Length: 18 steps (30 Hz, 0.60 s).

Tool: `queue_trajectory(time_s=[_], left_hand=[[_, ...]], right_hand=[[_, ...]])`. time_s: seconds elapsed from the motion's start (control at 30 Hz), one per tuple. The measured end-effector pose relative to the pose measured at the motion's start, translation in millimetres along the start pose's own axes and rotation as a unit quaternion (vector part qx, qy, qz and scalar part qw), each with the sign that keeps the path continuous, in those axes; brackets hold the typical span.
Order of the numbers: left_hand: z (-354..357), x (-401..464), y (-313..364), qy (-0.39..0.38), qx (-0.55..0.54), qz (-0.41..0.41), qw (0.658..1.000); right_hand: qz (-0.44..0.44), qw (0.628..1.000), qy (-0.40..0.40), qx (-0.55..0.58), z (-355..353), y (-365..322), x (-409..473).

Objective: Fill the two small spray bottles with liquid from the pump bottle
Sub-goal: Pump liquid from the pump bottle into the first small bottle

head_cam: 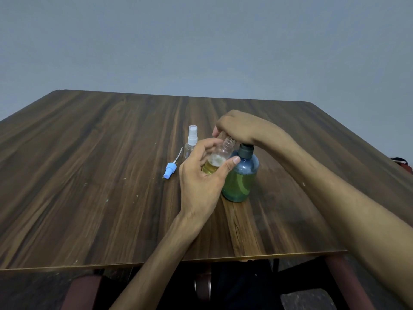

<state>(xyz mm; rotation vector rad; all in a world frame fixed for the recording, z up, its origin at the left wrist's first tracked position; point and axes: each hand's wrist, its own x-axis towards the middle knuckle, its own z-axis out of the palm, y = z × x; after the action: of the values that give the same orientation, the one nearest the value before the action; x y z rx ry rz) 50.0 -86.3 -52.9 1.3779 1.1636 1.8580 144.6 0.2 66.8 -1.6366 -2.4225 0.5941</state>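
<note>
My left hand (pixel 202 175) grips a small clear spray bottle (pixel 220 157) with its cap off, tilted toward the pump bottle; yellowish liquid and foam fill its lower part. The blue-tinted pump bottle (pixel 240 180) stands on the table with green-yellow liquid inside. My right hand (pixel 241 128) lies over its pump head, fingers curled down above the small bottle's open neck; the spout is hidden. A second small clear spray bottle (pixel 191 142) with a white sprayer stands just behind my left hand. A blue spray cap (pixel 171 168) with its dip tube lies on the table to the left.
The dark wooden table (pixel 89 175) stretches wide on the left and far side. Its front edge runs close to me. A red-brown chair frame (pixel 335 276) shows below the table. A dark red object (pixel 402 163) sits at the right edge.
</note>
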Motion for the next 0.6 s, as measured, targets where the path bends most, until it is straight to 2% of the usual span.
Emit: queue_trajectory(time_s=[0.17,0.6], left_hand=[[-2.2,-1.8,2.1,0.001,0.005,0.007,1.0],[-1.0,-1.9,2.6,-0.001,0.014,0.027,1.0]], right_hand=[[0.015,0.999,0.032,0.035,-7.1,-3.8,-5.6],[0.023,1.0,0.006,0.008,-3.4,-7.1,-8.5]])
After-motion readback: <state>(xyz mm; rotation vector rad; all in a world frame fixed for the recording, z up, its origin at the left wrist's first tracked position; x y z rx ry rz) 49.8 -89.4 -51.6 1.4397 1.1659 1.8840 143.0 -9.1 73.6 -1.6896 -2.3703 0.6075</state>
